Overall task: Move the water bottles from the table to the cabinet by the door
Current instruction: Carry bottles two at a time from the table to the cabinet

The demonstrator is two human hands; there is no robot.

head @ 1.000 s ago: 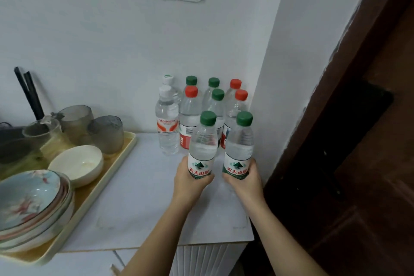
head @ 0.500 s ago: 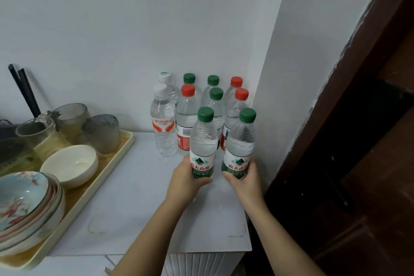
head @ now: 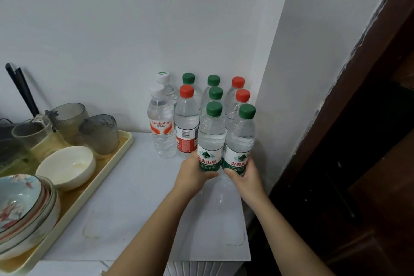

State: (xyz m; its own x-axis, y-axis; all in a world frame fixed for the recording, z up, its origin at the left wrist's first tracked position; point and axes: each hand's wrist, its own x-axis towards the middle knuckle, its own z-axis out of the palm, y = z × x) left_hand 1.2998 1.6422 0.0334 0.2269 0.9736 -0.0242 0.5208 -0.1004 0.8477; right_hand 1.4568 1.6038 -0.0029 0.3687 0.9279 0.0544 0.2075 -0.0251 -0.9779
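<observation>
Two green-capped water bottles stand side by side at the front of a bottle cluster on the white cabinet top (head: 139, 208). My left hand (head: 192, 171) grips the lower part of the left green-capped bottle (head: 211, 136). My right hand (head: 245, 175) grips the lower part of the right green-capped bottle (head: 240, 139). Both bottles are upright and touch each other. Behind them stand several more bottles with green, red and white caps, among them a white-capped bottle (head: 161, 127) and a red-capped bottle (head: 186, 123), packed into the wall corner.
A beige tray (head: 107, 170) at the left holds a white bowl (head: 67, 167), stacked patterned plates (head: 24, 210) and grey glass cups (head: 98, 132). A white wall rises just right of the bottles. A dark brown door frame (head: 358, 87) stands further right.
Both hands have pushed their bottles slightly forward and closer together, toward the cluster; the two bottles now touch. The view has tilted down a little.
</observation>
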